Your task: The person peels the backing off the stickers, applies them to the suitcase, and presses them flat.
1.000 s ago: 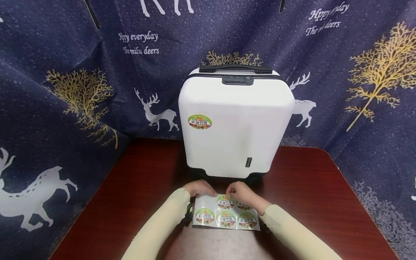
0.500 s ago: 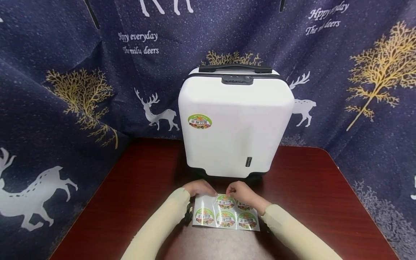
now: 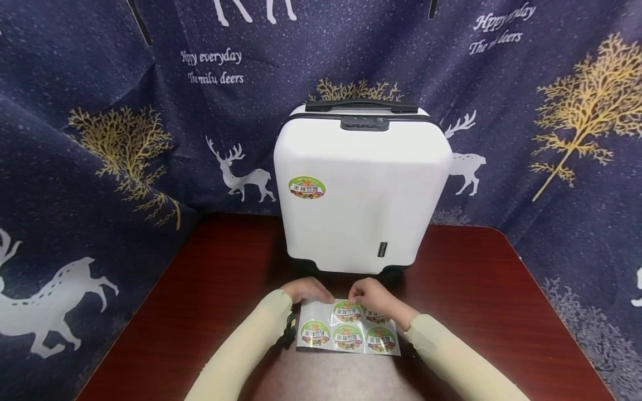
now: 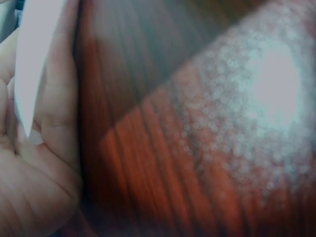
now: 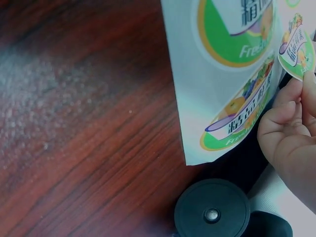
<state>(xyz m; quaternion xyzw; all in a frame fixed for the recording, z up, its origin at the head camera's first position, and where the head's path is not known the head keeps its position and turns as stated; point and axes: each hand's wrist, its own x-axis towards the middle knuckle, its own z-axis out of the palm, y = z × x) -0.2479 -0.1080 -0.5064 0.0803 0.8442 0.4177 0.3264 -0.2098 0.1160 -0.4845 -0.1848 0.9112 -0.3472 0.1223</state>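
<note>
Head view shows the left hand (image 3: 307, 289) gripping the upper left of a sticker sheet (image 3: 314, 309) and, near it, the right hand (image 3: 373, 296) pinching the top middle sticker (image 3: 347, 313) at its rim. The sheet is over the table (image 3: 241, 262), in front of the white suitcase (image 3: 346, 217); whether its near edge touches down is hard to tell.

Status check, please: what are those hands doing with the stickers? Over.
Left hand holding sticker sheet. Right hand pinching upper middle sticker by its edge. White suitcase just beyond; nothing seen blocking the hands. Over.
</note>
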